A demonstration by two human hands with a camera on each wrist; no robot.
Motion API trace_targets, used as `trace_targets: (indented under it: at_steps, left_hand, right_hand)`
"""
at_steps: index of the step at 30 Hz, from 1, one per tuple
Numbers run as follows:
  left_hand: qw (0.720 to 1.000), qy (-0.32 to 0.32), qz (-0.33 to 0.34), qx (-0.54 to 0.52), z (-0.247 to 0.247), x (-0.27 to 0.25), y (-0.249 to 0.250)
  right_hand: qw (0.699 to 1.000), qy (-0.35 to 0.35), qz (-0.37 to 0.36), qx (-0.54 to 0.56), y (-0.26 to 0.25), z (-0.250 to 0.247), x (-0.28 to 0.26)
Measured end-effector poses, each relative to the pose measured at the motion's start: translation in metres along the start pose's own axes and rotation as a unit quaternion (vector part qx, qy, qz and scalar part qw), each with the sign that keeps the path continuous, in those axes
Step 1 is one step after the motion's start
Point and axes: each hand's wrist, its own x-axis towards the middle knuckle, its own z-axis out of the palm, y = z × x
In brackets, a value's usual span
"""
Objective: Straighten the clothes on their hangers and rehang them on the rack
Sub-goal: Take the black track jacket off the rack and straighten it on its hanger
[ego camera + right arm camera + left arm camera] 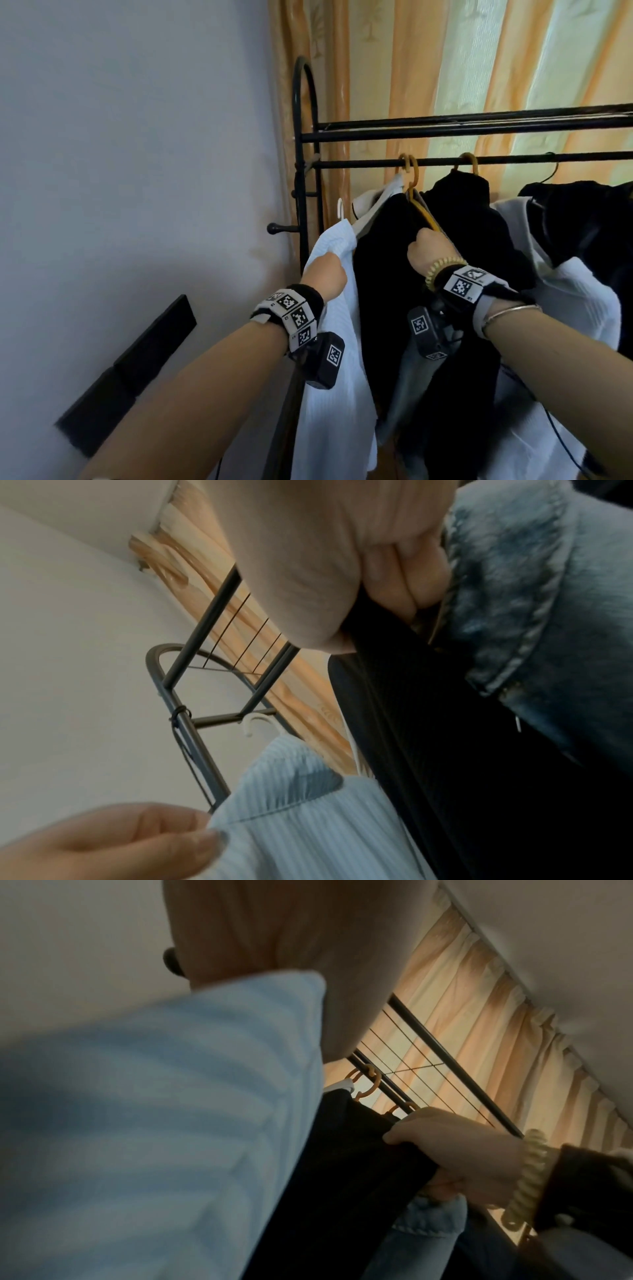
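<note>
Step in hand, as judged: straightening a garment before rehanging.

Your left hand (327,274) is closed on the shoulder edge of the white shirt (329,359); fingers and thumb pinch the ribbed cloth, plain in the right wrist view. The shirt sits on a white hanger (340,207) whose hook is off the rail (479,160) and hangs free at about 8 o'clock from the orange hooks. So the shirt is in your grip, not on the rack (301,137).

Your right hand (430,248) is clamped on the black garment (387,274) at the shoulder, just below the arm of the orange hanger (423,209). That hanger's hook is on the rail. Whether the fingers also take in the hanger arm cannot be told. A denim piece (534,615) lies against the back of the black one, touching your right fingers.

To 3 o'clock of your right hand, more dark and white clothes (565,257) hang bunched on the same rail.

Next move, as judged: keep the black garment held aside to open a gap at the rail's left end, raise the white hook toward 12 o'clock and set it over the rail. The hook must clear the orange hooks nearby. Risk: the shirt slips off its hanger if you lift by cloth alone.
</note>
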Motion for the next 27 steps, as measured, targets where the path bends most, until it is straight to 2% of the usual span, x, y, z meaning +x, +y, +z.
trace_targets:
  at_steps: [7, 14, 23, 27]
  left_hand:
    - [0.999, 0.033, 0.018, -0.022, 0.019, 0.024, 0.021]
    - [0.999, -0.027, 0.001, 0.026, 0.021, 0.06, 0.021]
    - [0.999, 0.049, 0.006, -0.004, -0.008, 0.101, 0.055]
    - [0.998, 0.064, -0.007, -0.006, -0.022, 0.116, 0.065]
  right_hand:
    - [0.998, 0.044, 0.022, -0.026, 0.04, -0.021, -0.006]
    - [0.999, 0.029, 0.004, -0.036, 0.044, -0.028, -0.004]
    - [0.999, 0.023, -0.022, -0.042, 0.053, -0.022, 0.002]
    - [0.999, -0.004, -0.029, -0.02, 0.053, -0.021, 0.006]
